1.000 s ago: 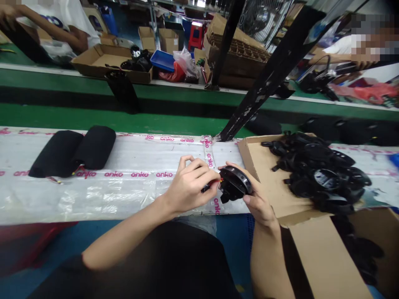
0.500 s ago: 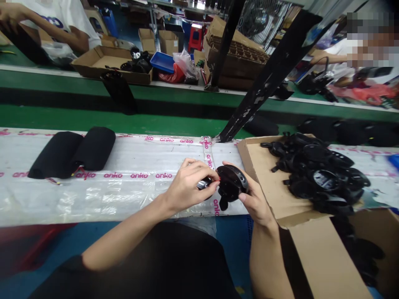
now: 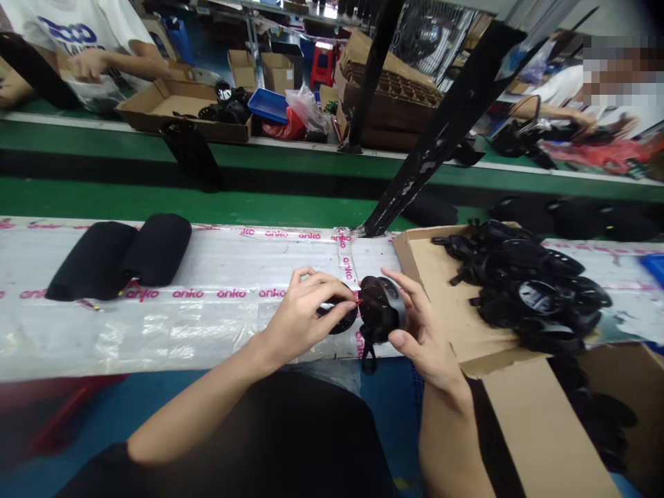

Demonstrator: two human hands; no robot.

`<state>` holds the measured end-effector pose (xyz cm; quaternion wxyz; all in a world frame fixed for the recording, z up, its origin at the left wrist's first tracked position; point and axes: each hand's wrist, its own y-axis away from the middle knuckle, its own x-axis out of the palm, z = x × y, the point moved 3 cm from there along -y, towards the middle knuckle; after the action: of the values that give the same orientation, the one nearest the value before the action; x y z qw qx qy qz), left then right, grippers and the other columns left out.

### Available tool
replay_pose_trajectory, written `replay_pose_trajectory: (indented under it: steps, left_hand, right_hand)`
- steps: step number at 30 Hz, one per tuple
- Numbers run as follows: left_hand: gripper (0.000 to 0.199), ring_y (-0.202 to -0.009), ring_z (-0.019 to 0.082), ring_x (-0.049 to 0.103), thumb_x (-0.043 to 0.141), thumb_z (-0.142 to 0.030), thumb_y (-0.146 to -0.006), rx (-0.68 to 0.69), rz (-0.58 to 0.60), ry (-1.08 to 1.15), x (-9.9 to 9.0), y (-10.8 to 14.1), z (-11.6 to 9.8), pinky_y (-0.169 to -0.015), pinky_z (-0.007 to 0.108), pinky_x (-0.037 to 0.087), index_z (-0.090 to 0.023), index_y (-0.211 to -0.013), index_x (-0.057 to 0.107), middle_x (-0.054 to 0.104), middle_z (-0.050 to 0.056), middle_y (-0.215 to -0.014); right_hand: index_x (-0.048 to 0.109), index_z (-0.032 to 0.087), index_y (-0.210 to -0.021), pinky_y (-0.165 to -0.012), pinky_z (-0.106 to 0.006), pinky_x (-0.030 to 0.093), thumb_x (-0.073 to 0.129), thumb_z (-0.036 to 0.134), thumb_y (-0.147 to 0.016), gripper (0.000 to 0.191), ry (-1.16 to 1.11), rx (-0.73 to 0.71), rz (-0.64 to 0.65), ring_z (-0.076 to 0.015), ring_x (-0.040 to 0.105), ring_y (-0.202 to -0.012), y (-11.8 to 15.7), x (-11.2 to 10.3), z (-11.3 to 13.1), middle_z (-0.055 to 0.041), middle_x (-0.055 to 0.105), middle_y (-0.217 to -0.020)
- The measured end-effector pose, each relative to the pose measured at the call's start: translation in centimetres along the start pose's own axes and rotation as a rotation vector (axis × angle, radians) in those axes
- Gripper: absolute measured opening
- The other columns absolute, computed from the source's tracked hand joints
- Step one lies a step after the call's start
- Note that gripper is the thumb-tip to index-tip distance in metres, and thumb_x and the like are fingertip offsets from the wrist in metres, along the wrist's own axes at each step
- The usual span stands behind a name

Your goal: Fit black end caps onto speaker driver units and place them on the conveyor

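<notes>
My right hand (image 3: 428, 339) holds a round black plastic cap (image 3: 381, 308) with a grey side band; its thumb and fingers curve around the right side. A small black strap loop (image 3: 369, 358) hangs below the cap. My left hand (image 3: 306, 308) is closed in a pinch at a thin red wire (image 3: 359, 301) beside the cap's left face. Beneath those fingers is a second round black part (image 3: 345, 319), partly hidden by the hand. On the bench to the left lie two black fabric-covered cylinders (image 3: 158, 249) with thin wires at their near ends.
At my right, a cardboard tray (image 3: 456, 339) carries a heap of black caps (image 3: 539, 297). A slanted black post (image 3: 430, 138) rises behind the white-covered bench (image 3: 218, 332). Across the green conveyor (image 3: 290, 200), people work beside another carton (image 3: 150, 104).
The cap has turned slightly in my right hand, whose fingers have loosened and spread. My left hand has shifted slightly left, showing more of the second round black part.
</notes>
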<state>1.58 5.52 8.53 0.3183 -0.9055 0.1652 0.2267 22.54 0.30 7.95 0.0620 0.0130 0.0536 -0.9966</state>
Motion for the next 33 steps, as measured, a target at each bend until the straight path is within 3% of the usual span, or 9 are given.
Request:
replay_pose_trajectory:
  steps: [4, 10, 13, 16, 21, 25, 27, 29, 33]
  left_hand:
    - [0.008, -0.106, 0.022, 0.078, 0.066, -0.019, -0.105, 0.035, -0.030, -0.060, 0.1, 0.2, 0.0, -0.103, 0.045, 0.039, -0.021, -0.100, 0.073, 0.085, 0.002, -0.102]
    - [0.011, -0.135, 0.031, 0.068, 0.067, -0.015, -0.100, 0.021, -0.021, -0.091, 0.4, 1.6, 0.3, -0.109, 0.052, 0.045, -0.022, -0.102, 0.075, 0.073, 0.011, -0.145]
    - [0.014, -0.137, 0.031, 0.067, 0.065, -0.010, -0.097, 0.039, -0.049, -0.021, 0.8, 2.3, 0.8, -0.112, 0.053, 0.050, -0.021, -0.102, 0.071, 0.069, 0.015, -0.149]
    - [0.029, -0.145, 0.031, 0.061, 0.070, -0.016, -0.094, -0.008, -0.075, 0.201, 0.6, 2.8, 1.9, -0.118, 0.053, 0.052, -0.022, -0.121, 0.063, 0.064, 0.018, -0.152]
    - [0.034, -0.150, 0.030, 0.058, 0.053, -0.035, -0.107, -0.259, -0.092, 0.737, -0.3, 3.0, 4.6, -0.128, 0.052, 0.045, -0.023, -0.139, 0.057, 0.062, 0.016, -0.155]
    - [0.042, -0.142, 0.028, 0.062, 0.052, -0.047, -0.109, -0.326, 0.019, 0.648, 0.6, 2.9, 5.1, -0.123, 0.045, 0.048, -0.023, -0.141, 0.064, 0.067, 0.012, -0.150]
    - [0.041, -0.132, 0.027, 0.067, 0.048, -0.049, -0.111, -0.345, -0.006, 0.599, 1.4, 2.9, 4.9, -0.114, 0.042, 0.052, -0.023, -0.136, 0.067, 0.072, 0.011, -0.142]
    - [0.043, -0.127, 0.027, 0.069, 0.044, -0.050, -0.112, -0.362, -0.089, 0.596, 2.2, 3.1, 4.6, -0.110, 0.041, 0.054, -0.022, -0.133, 0.068, 0.074, 0.010, -0.137]
    - [0.041, -0.122, 0.025, 0.070, 0.044, -0.049, -0.112, -0.388, -0.240, 0.623, 3.3, 3.7, 4.0, -0.108, 0.042, 0.055, -0.020, -0.131, 0.065, 0.073, 0.012, -0.134]
  right_hand:
    - [0.050, 0.040, -0.161, -0.074, -0.040, 0.068, 0.093, 0.040, -0.084, 0.088, 0.030, 0.046, 0.082, -0.0235, 0.078, -0.087, 0.4, 0.7, 0.2, -0.0089, 0.073, -0.136]
    - [0.043, 0.034, -0.165, -0.065, -0.039, 0.064, 0.084, 0.025, -0.089, 0.086, 0.184, 0.079, -0.002, -0.0189, 0.068, -0.066, 0.7, 1.5, 0.1, -0.0011, 0.073, -0.090]
    - [0.051, 0.033, -0.160, -0.062, -0.036, 0.061, 0.088, 0.026, -0.083, 0.085, 0.327, 0.018, -0.012, -0.0165, 0.065, -0.070, 0.4, 1.8, 0.5, -0.0085, 0.074, -0.120]
    - [0.054, 0.034, -0.157, -0.070, -0.038, 0.063, 0.091, 0.033, -0.080, 0.085, 0.473, -0.083, -0.002, -0.0184, 0.066, -0.082, -0.2, 2.3, 0.8, -0.0122, 0.060, -0.150]
    - [0.059, 0.031, -0.150, -0.096, -0.050, 0.064, 0.094, 0.055, -0.077, 0.084, 0.648, -0.173, 0.013, -0.0336, 0.068, -0.117, -1.8, 3.5, 0.5, -0.0127, 0.064, -0.138]
    - [0.056, 0.032, -0.151, -0.112, -0.056, 0.055, 0.096, 0.058, -0.074, 0.090, 0.676, -0.200, -0.002, -0.0368, 0.061, -0.132, -2.1, 3.9, -0.4, -0.0123, 0.062, -0.138]
    - [0.047, 0.034, -0.159, -0.112, -0.054, 0.055, 0.095, 0.058, -0.076, 0.099, 0.567, -0.151, -0.009, -0.0341, 0.061, -0.130, -1.4, 4.0, -1.3, -0.0119, 0.059, -0.146]
    - [0.041, 0.033, -0.164, -0.109, -0.051, 0.056, 0.086, 0.059, -0.085, 0.094, 0.372, -0.101, -0.120, -0.0306, 0.063, -0.125, -0.4, 4.4, -2.6, -0.0117, 0.058, -0.150]
    - [0.061, 0.027, -0.140, -0.101, -0.044, 0.060, 0.068, 0.050, -0.100, 0.046, 0.057, -0.021, -0.513, -0.0259, 0.069, -0.116, 1.3, 6.0, -5.2, -0.0108, 0.070, -0.135]
